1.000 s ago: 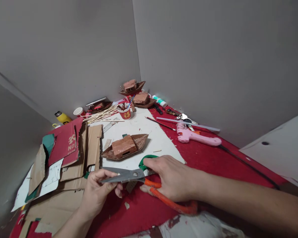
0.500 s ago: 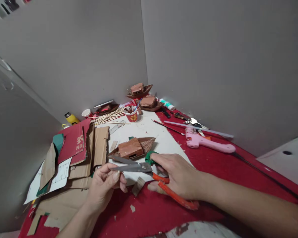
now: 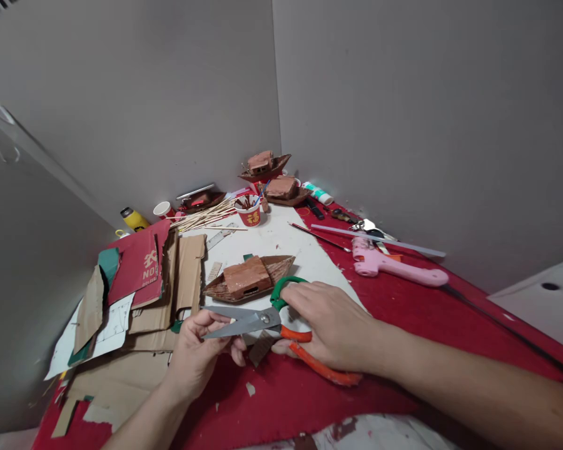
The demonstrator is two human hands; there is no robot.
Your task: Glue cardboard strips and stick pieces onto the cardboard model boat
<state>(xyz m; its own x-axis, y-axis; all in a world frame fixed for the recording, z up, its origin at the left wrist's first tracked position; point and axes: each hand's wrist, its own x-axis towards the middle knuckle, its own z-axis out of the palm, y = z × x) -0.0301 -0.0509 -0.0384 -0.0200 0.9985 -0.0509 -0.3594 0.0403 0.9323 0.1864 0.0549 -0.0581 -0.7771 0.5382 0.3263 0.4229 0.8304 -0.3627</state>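
Two-handed at near side: gripping green-and-orange-handled grey-metal scissors [image 3: 264, 319] in right hand [image 3: 334, 325], curling left hand [image 3: 205, 344] at blade tips, can't tell pinching what.

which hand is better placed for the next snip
Probably the right hand: it grips the scissors by the handles, with the blades parted. The left hand has its fingers at the blades, off the handles.

The scissors [image 3: 258, 321] are grey, green and orange, the boat [image 3: 248, 277] brown, the cloth [image 3: 403, 315] red.
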